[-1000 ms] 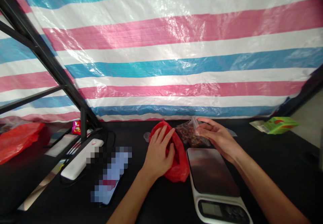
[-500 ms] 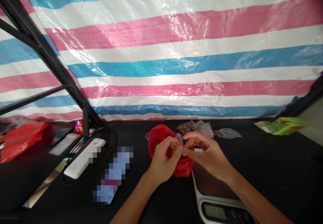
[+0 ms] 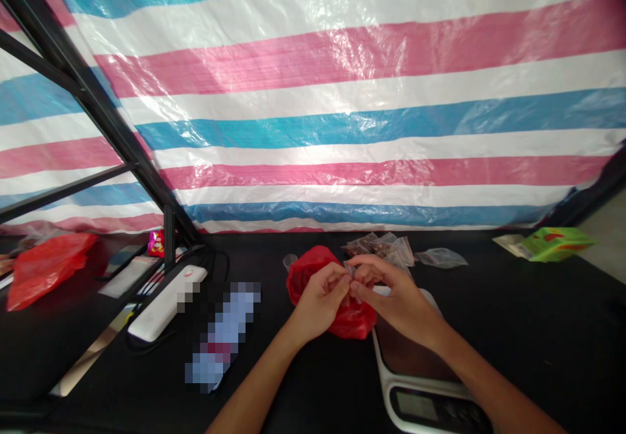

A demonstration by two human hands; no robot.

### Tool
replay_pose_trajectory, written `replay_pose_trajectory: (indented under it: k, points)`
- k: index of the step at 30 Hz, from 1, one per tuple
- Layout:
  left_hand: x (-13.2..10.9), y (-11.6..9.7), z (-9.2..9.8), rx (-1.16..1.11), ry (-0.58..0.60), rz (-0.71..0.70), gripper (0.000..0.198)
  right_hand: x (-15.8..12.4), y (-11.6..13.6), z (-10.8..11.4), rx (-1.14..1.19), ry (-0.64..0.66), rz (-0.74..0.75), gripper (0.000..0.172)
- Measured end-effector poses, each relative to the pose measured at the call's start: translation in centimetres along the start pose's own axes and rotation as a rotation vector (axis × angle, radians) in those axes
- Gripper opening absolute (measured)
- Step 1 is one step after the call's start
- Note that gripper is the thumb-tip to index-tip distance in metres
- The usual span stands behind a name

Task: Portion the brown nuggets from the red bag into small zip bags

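Observation:
My left hand [image 3: 317,298] and my right hand [image 3: 402,298] meet over a crumpled red plastic bag [image 3: 359,324]. Between their fingertips they pinch a small clear plastic bag [image 3: 350,269], mostly hidden by the fingers. The red bag lies open beneath; its contents are not visible. Partly under my right forearm is a kitchen scale [image 3: 415,356] with a brown top and a white frame. Just behind the hands lie small clear bags of brown bits [image 3: 379,246], and beside them a flat clear bag [image 3: 443,258].
A small clear cup [image 3: 289,262] stands behind the red bag. To the left are a white power strip [image 3: 166,303] with black cable, a pixelated blue item [image 3: 222,337] and another red bag [image 3: 49,268]. A green packet [image 3: 557,244] lies far right. Striped sheeting [image 3: 342,115] hangs behind.
My hands have drawn slightly closer together around the small clear bag, and the fingers now cover more of it. The view has shifted a little, and more of the clear cup shows.

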State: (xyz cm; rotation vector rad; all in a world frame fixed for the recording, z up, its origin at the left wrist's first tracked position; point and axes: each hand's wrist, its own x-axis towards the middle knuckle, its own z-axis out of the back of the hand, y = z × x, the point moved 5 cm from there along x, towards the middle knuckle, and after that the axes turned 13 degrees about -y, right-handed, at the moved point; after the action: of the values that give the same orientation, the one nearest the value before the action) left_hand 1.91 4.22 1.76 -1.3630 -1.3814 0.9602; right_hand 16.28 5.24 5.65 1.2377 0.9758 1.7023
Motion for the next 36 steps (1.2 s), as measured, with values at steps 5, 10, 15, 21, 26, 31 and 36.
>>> replay_pose_trajectory:
  k: [5,10,15,21,26,31,36]
  points:
    - [-0.2,-0.1,-0.1,0.018,0.022,-0.029,0.036,-0.1,-0.3,-0.3,-0.006,0.016,-0.029,0.027]
    - [-0.4,-0.4,-0.1,0.081,0.034,-0.044,0.035,-0.2,-0.8,-0.1,0.01,0.023,-0.05,0.03]
    - [-0.4,-0.5,-0.2,0.125,-0.013,-0.043,0.034,-0.2,-1.0,0.1,0.018,0.035,-0.049,0.035]
    - [-0.6,-1.0,-0.2,0.169,-0.043,-0.058,0.036,-0.1,-0.8,0.4,-0.017,-0.011,-0.018,0.034]
    - [-0.6,-0.8,-0.2,0.146,-0.037,-0.047,0.034,-0.3,-0.7,0.2,-0.007,0.043,-0.03,0.037]
    - [-0.6,-0.5,0.0,0.231,-0.059,-0.064,0.028,-0.4,-0.5,0.0,-0.07,0.035,0.01,0.038]
    - [-0.8,-1.0,0.7,0.416,-0.258,-0.207,0.024,-0.5,0.2,0.5,-0.128,-0.047,0.1,0.04]
